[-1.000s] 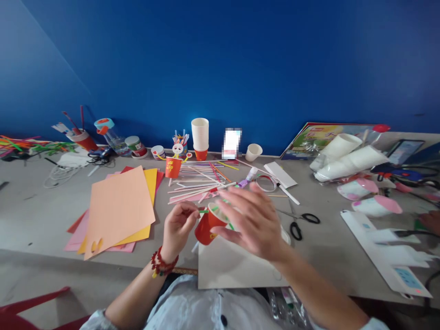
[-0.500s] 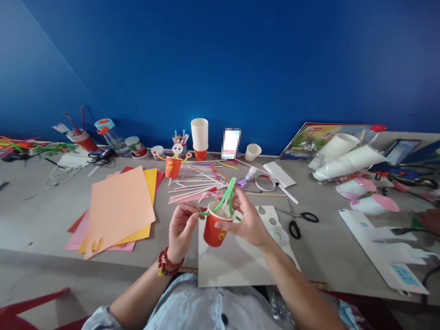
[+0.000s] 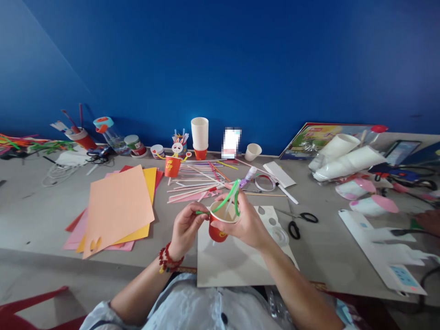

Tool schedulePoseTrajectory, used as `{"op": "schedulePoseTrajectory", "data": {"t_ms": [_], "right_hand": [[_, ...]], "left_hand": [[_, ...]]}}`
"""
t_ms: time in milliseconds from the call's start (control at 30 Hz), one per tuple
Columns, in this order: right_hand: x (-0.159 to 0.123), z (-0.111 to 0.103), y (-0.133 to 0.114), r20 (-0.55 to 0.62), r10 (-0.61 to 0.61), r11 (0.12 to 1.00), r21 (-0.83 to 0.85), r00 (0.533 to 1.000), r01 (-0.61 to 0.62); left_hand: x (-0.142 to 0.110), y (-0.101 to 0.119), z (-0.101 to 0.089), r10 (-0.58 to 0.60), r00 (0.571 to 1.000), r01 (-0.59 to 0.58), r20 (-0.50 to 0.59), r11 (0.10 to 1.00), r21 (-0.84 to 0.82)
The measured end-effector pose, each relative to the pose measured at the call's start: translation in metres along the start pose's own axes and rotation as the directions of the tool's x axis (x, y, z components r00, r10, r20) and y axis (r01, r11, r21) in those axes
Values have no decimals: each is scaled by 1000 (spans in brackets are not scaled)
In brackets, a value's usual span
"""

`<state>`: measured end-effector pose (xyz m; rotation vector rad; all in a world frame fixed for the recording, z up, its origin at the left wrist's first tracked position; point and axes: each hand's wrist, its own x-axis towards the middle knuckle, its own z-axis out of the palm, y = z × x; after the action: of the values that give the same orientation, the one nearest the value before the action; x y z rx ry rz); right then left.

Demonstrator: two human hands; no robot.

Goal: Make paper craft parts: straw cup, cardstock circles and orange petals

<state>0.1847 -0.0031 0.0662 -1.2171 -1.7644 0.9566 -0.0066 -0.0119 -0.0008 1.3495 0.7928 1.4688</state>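
And here's the red paper cup (image 3: 217, 233), held over the white board (image 3: 237, 268) at the six o'clock edge of the surface (image 3: 51, 220)! The right hand (image 3: 249, 224) wraps it from three o'clock, fingers curled round the wall, seemingly to brace it. At nine, the left hand (image 3: 188, 227) has fingers pinching the end of a green pipe cleaner (image 3: 226, 200) beside the rim, likely for fine control (more green arches above the opening). Toward eleven, well apart, stands a rabbit-topped cup (image 3: 173, 167), perhaps kept in view.

The held red cup (image 3: 215, 232) looks like smooth paper.
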Motion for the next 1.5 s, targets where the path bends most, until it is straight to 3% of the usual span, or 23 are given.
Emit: {"op": "schedulePoseTrajectory", "data": {"t_ms": [567,700,767,833,900,1000,1133,1333,1500], "right_hand": [[-3,2,-15,-19,-8,996,-87,1000,6],[-3,3,-15,-47,-3,993,-120,999,-2],[-3,4,-16,-68,-14,992,-127,998,6],[-3,5,-17,-88,-20,990,-138,996,8],[-3,6,-18,-97,-15,990,-144,995,1],[-6,9,-19,-94,-26,990,-139,995,13],[-9,10,-17,-92,0,994,-109,996,-10],[6,-12,-10,-29,-49,973,223,998,54],[20,-17,-11,-35,34,929,370,999,-19]], "left_hand": [[-3,5,2,173,977,-187,-126,977,-105],[0,5,3,157,973,-179,-169,977,-120],[1,3,4,110,987,-126,-113,982,-142],[2,0,4,35,999,-32,11,983,-182],[2,-2,3,-12,991,41,135,975,-217],[1,-5,3,-18,974,68,226,974,-218],[0,-5,7,-34,971,67,235,989,-135],[-7,-11,8,-89,972,141,216,961,-238],[-11,-11,8,-112,969,155,221,970,-186]]}}
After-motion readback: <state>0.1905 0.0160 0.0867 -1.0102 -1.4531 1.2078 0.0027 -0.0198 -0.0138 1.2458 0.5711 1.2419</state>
